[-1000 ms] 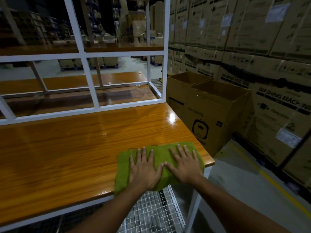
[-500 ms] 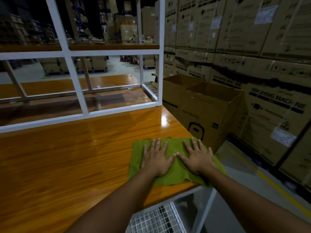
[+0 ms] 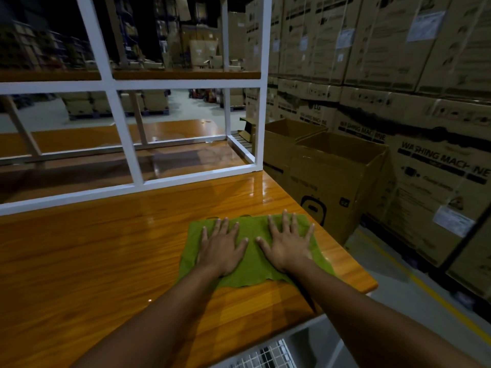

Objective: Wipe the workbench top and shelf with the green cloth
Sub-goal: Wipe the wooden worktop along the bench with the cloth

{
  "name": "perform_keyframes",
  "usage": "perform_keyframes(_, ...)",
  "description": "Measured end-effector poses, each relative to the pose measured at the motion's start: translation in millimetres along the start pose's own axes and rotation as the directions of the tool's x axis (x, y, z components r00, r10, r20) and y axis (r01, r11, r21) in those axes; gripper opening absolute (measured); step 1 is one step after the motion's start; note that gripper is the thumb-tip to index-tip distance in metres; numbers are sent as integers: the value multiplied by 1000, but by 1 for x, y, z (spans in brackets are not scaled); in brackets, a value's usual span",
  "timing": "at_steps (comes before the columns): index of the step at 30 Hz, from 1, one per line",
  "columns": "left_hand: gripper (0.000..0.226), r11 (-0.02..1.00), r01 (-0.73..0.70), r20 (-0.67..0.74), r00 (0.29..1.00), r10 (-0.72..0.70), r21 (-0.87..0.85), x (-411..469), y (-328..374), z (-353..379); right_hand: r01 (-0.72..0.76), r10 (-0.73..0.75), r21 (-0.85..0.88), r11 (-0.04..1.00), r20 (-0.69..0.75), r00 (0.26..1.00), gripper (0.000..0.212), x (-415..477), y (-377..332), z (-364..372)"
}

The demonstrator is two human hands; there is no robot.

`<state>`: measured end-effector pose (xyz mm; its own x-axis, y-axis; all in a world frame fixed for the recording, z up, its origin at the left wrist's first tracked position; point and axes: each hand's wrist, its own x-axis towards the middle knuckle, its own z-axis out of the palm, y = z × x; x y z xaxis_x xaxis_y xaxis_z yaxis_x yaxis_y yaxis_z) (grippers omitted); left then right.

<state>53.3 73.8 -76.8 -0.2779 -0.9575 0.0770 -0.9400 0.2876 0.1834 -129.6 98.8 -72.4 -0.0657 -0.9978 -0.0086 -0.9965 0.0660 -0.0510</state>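
Note:
A green cloth (image 3: 253,264) lies flat on the glossy wooden workbench top (image 3: 93,261), near its right end. My left hand (image 3: 221,248) presses on the cloth's left half with fingers spread and straight. Beside it, my right hand (image 3: 288,244) presses flat on the right half. Behind the top, a white metal frame (image 3: 122,128) carries a wooden shelf (image 3: 183,75) at upper height.
Two open cardboard boxes (image 3: 337,181) stand on the floor just right of the bench end. A tall wall of stacked washing machine cartons (image 3: 414,102) runs along the right. A wire mesh rack (image 3: 265,354) shows under the bench's front edge.
Both hands have pushed the cloth away from the front edge, farther onto the benchtop. The cloth no longer overhangs the edge.

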Motion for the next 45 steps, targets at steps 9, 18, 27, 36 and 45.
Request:
perform_keyframes(9,70,991,125,26,992,-126,45,-67,-42,-12,333,-335,83,939,18,942,63,-32,-51,5)
perform_keyframes(18,105,984,152,59,986,-158,96,-121,-6,-8,361,-367,108,926,39,929,111,-94,-28,3)
perform_keyframes(27,91,992,58,68,996,-66,108,-103,68,4,222,-225,95,970,22,974,105,-105,45,7)
perform_keyframes(36,77,998,-29,101,995,23,60,-16,74,12,60,-65,76,995,59,996,107,-49,64,-3)
perform_keyframes(45,78,996,-86,84,993,84,18,56,61,14,0,-5,78,997,61,998,109,16,67,-5)
